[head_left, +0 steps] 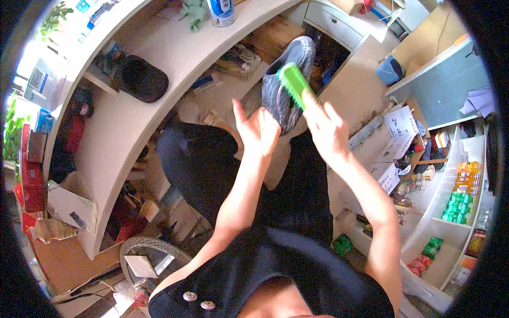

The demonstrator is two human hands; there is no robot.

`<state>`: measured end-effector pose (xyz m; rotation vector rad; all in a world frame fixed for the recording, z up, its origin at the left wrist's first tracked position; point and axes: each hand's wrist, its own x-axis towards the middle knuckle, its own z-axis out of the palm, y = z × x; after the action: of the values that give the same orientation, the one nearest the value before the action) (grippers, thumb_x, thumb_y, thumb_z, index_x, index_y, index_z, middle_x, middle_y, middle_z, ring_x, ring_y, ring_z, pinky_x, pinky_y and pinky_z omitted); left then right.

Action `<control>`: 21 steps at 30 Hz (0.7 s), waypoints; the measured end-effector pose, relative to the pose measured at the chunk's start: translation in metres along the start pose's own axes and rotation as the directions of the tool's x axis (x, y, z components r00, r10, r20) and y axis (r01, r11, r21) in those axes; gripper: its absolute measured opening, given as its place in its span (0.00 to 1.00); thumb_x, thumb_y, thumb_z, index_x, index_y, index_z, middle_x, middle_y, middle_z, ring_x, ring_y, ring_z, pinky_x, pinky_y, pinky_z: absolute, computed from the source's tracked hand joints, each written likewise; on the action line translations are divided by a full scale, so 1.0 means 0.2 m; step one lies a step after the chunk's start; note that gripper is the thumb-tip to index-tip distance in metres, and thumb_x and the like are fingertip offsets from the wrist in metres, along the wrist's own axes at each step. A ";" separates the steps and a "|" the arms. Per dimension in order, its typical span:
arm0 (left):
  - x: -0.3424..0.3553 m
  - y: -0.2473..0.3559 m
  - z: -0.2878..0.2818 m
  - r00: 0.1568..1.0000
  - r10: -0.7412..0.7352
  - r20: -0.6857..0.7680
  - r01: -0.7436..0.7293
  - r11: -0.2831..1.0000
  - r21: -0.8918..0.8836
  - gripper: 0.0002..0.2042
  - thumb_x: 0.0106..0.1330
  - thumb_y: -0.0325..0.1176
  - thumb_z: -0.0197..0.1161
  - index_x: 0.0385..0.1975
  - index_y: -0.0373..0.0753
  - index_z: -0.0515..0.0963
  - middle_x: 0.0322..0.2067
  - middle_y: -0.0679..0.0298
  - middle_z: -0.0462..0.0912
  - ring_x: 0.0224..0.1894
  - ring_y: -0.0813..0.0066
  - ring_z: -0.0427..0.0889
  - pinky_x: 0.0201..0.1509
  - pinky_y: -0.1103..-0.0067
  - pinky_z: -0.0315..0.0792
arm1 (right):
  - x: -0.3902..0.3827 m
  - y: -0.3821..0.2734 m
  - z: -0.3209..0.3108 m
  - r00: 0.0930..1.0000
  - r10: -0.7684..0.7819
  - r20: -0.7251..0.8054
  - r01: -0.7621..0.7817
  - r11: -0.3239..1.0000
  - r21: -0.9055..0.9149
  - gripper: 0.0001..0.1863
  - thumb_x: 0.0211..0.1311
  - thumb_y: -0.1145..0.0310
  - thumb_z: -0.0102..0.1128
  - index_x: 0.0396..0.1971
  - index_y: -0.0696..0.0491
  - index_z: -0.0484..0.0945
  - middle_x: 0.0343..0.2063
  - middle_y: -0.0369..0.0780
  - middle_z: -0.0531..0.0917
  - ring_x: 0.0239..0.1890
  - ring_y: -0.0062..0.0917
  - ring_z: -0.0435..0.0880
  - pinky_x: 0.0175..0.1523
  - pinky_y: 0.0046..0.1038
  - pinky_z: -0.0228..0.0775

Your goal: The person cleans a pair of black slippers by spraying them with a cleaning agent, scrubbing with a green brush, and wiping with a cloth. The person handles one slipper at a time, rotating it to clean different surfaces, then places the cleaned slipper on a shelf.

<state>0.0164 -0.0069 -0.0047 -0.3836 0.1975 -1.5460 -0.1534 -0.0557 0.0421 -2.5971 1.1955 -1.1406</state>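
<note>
My left hand [257, 130] grips the lower end of a grey mottled shoe [273, 93], its thumb sticking up beside it. The shoe is held tilted in front of me, opening partly visible. My right hand [326, 124] holds a green brush [291, 79] with green bristles against or just over the shoe; exact contact is hard to tell. The brush hides part of the shoe, and my fingers cover its handle end. My dark-clothed legs are below the hands.
A curved white counter [108, 153] at left holds a dark shoe-like item [142, 78] and a spray can [220, 10]. A blue bin [389, 70] stands at upper right, cardboard signs [397, 121] lower down, shelves of bottles [458, 206] far right, a tire [130, 254] lower left.
</note>
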 end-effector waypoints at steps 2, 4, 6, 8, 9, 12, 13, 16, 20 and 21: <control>0.02 -0.04 0.04 0.999 -0.030 -0.018 0.029 0.999 -0.032 0.47 0.58 0.61 0.63 0.63 0.24 0.56 0.62 0.43 0.65 0.65 0.52 0.66 0.72 0.62 0.55 | 0.05 0.05 -0.02 0.999 -0.049 0.018 0.049 0.999 -0.007 0.23 0.61 0.73 0.60 0.58 0.42 0.76 0.21 0.38 0.76 0.21 0.25 0.77 0.26 0.28 0.74; 0.01 -0.05 0.00 0.996 -0.085 -0.033 0.082 0.994 -0.068 0.47 0.58 0.60 0.63 0.64 0.25 0.55 0.63 0.43 0.65 0.65 0.52 0.65 0.73 0.61 0.53 | 0.19 0.15 0.03 0.987 0.106 -0.119 -0.076 0.970 0.232 0.24 0.61 0.74 0.60 0.58 0.45 0.75 0.26 0.40 0.80 0.22 0.27 0.78 0.27 0.28 0.74; -0.03 0.01 -0.02 0.999 -0.006 -0.034 0.004 0.998 -0.059 0.47 0.59 0.60 0.62 0.64 0.25 0.54 0.63 0.43 0.64 0.65 0.52 0.65 0.73 0.61 0.53 | 0.16 0.09 0.06 0.991 -0.110 -0.077 0.115 0.992 0.061 0.26 0.59 0.74 0.61 0.59 0.46 0.74 0.26 0.42 0.80 0.22 0.28 0.77 0.27 0.29 0.73; 0.00 0.00 0.02 0.998 0.050 -0.032 -0.050 0.999 0.010 0.47 0.59 0.62 0.61 0.64 0.25 0.55 0.63 0.43 0.65 0.65 0.53 0.66 0.72 0.62 0.55 | -0.03 -0.05 0.00 0.991 -0.063 0.119 0.067 0.997 -0.034 0.27 0.57 0.75 0.63 0.59 0.46 0.75 0.25 0.41 0.80 0.23 0.29 0.78 0.28 0.31 0.74; 0.01 -0.01 0.02 0.999 0.024 -0.038 -0.024 1.000 -0.001 0.47 0.59 0.62 0.60 0.63 0.25 0.56 0.62 0.43 0.66 0.65 0.53 0.66 0.72 0.62 0.55 | -0.06 -0.07 -0.02 0.989 -0.048 0.138 0.049 0.999 -0.003 0.27 0.56 0.75 0.63 0.58 0.46 0.75 0.25 0.41 0.80 0.25 0.29 0.79 0.29 0.32 0.75; 0.02 -0.06 -0.03 0.995 -0.073 -0.061 0.077 0.995 0.064 0.44 0.60 0.64 0.57 0.60 0.25 0.63 0.59 0.46 0.71 0.62 0.54 0.70 0.70 0.63 0.58 | 0.18 0.30 0.08 0.940 0.339 0.033 -0.299 0.776 0.556 0.18 0.68 0.68 0.54 0.56 0.53 0.75 0.35 0.40 0.83 0.26 0.19 0.76 0.34 0.25 0.72; 0.01 -0.09 -0.02 0.991 0.027 -0.129 0.000 0.980 0.201 0.42 0.61 0.64 0.56 0.58 0.26 0.64 0.58 0.48 0.72 0.61 0.55 0.70 0.70 0.63 0.59 | 0.23 0.43 0.04 0.908 0.383 0.168 -0.398 0.663 0.634 0.17 0.70 0.65 0.52 0.54 0.53 0.74 0.32 0.38 0.82 0.24 0.16 0.74 0.30 0.21 0.69; -0.03 0.05 0.00 0.875 0.454 -0.166 -0.293 0.771 0.566 0.33 0.66 0.61 0.52 0.54 0.33 0.71 0.54 0.56 0.77 0.57 0.58 0.73 0.66 0.62 0.62 | 0.35 0.33 0.10 0.693 0.364 0.622 -0.618 -0.143 0.773 0.11 0.71 0.56 0.51 0.44 0.47 0.69 0.21 0.32 0.71 0.14 0.10 0.62 0.17 0.14 0.55; 0.03 0.08 -0.12 0.788 0.585 -0.190 -0.360 0.689 0.628 0.29 0.68 0.56 0.51 0.57 0.37 0.69 0.55 0.61 0.75 0.59 0.62 0.71 0.67 0.64 0.59 | 0.44 0.20 0.06 0.760 -0.071 0.645 -0.635 -0.287 0.717 0.16 0.70 0.65 0.48 0.55 0.46 0.62 0.33 0.37 0.74 0.18 0.13 0.66 0.21 0.14 0.59; 0.06 0.01 -0.10 0.804 0.547 -0.232 -0.330 0.735 0.592 0.28 0.69 0.55 0.50 0.58 0.37 0.68 0.56 0.61 0.75 0.59 0.63 0.71 0.67 0.65 0.59 | 0.48 0.15 0.01 0.740 -0.034 0.671 -0.664 -0.196 0.722 0.17 0.69 0.66 0.48 0.55 0.47 0.62 0.33 0.37 0.74 0.19 0.13 0.67 0.21 0.15 0.60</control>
<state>0.0112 -0.0215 -0.0226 0.4091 0.1527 -1.1064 -0.1307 -0.1414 0.0887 -0.9709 0.3778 -0.6116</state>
